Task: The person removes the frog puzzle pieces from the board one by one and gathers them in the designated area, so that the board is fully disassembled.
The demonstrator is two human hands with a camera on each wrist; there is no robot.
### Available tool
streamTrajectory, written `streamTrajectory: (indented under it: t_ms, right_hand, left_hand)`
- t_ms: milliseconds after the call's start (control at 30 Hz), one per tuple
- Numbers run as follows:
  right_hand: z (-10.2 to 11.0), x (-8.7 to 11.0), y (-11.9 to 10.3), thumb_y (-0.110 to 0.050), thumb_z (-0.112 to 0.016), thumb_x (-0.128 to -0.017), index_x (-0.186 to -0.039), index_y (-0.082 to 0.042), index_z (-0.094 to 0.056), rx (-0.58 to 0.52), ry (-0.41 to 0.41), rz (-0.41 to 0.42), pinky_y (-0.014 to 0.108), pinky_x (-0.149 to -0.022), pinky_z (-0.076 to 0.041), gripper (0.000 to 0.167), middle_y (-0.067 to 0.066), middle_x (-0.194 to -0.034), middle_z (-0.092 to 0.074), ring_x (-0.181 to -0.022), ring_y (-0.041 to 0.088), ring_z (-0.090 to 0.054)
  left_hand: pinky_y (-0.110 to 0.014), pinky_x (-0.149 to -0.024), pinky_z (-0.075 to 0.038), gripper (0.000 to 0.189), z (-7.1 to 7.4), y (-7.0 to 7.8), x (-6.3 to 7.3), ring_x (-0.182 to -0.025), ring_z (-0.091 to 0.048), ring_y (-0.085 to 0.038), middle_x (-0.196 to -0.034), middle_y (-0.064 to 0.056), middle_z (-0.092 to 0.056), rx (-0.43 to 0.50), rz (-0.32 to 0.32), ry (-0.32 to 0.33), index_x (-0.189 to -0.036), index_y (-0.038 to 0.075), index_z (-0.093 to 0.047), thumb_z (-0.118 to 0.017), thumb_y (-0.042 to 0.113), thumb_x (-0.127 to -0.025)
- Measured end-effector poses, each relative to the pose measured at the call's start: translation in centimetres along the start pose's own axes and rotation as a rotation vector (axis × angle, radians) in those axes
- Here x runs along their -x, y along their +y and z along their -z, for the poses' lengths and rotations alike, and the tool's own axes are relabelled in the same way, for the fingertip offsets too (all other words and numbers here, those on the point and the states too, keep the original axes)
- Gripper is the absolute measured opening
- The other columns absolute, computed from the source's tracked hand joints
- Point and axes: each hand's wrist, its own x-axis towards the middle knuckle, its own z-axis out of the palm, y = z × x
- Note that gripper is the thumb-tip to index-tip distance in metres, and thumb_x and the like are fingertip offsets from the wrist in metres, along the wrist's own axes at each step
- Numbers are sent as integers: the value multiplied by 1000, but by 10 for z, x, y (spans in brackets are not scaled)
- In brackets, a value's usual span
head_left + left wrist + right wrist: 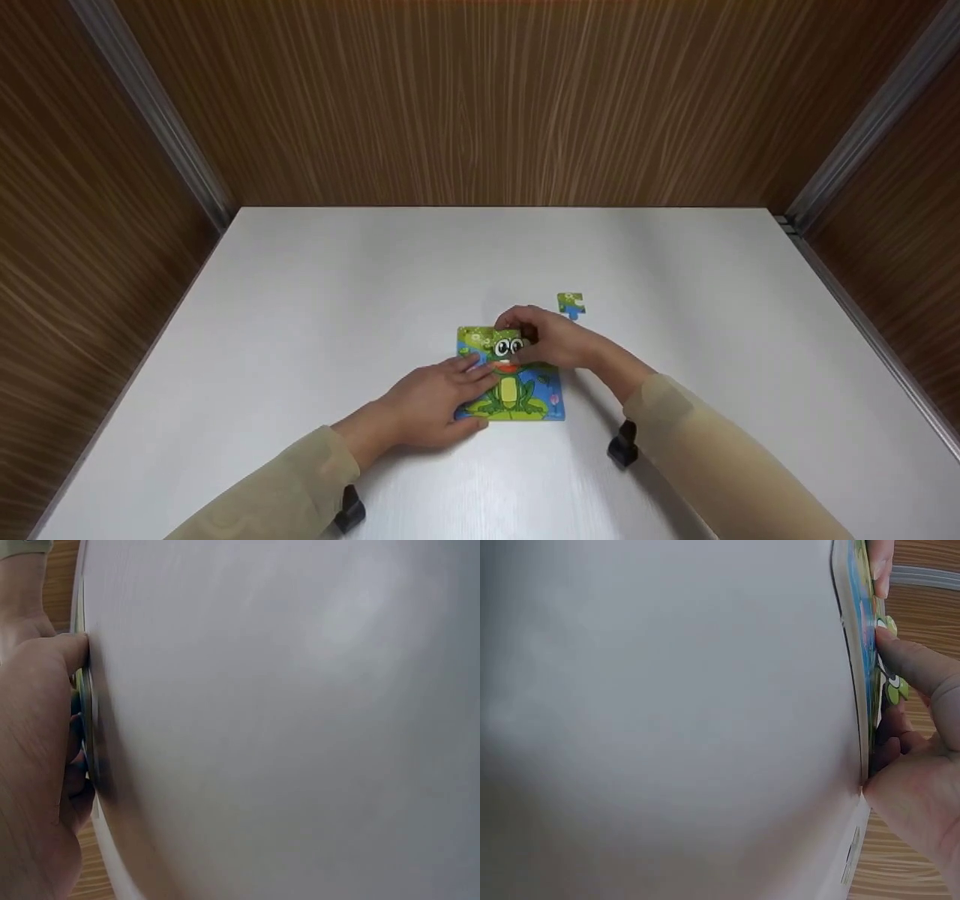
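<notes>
A square frog jigsaw puzzle [547,401] lies on the white table, with a green frog on a blue ground. My left hand [431,401] rests on its left side, fingers stretched over the picture and thumb at the lower edge. At the top of the puzzle, my right hand [561,341] pinches a puzzle piece [504,346] with the frog's eyes between thumb and fingers. In the right wrist view this eye piece [894,686] stands tilted above the puzzle's surface. The fingers hide the puzzle's upper right corner in the head view.
One loose puzzle piece [570,302], green and blue, lies on the white table [375,277] beyond my right hand. Brown wood-grain panels [480,105] enclose the table at the back and both sides.
</notes>
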Motion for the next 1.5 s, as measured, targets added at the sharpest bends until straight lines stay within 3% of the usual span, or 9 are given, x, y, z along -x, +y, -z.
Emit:
streamTrajectory:
  t_ms: [500,800,1200,1500]
  right_hand:
    - [2,1,-3,-10,-81,-94,-144,-16,-67,47,2,-25,37,-87,-44,52,4,-123,-62,-99,22,-50]
    - [5,5,-3,-14,-83,-94,-150,-14,-60,51,27,-60,38,-90,-46,61,5,-120,-62,-103,23,-52]
    - [2,5,-3,-14,-84,-93,-134,-14,-64,62,70,-65,38,-89,-46,45,5,-109,-61,-100,23,-53]
    - [0,5,0,-15,-84,-93,-132,-15,-66,74,62,-65,38,-88,-47,43,4,-108,-62,-98,22,-53]
  left_hand:
    - [-46,-122,-36,68,1,-1,1,-158,-30,-27,-167,-1,-40,-10,9,-6,-165,18,-42,-46,55,-108]
    - [-44,-124,-33,68,3,1,-1,-159,-27,-25,-168,0,-37,-3,20,-18,-165,19,-41,-45,56,-108]
    - [-45,-125,-32,68,3,1,0,-159,-26,-25,-168,1,-37,18,35,-34,-166,19,-40,-46,55,-107]
    - [-44,-125,-32,69,1,0,1,-159,-26,-25,-168,0,-36,10,25,-37,-166,19,-39,-44,56,-108]
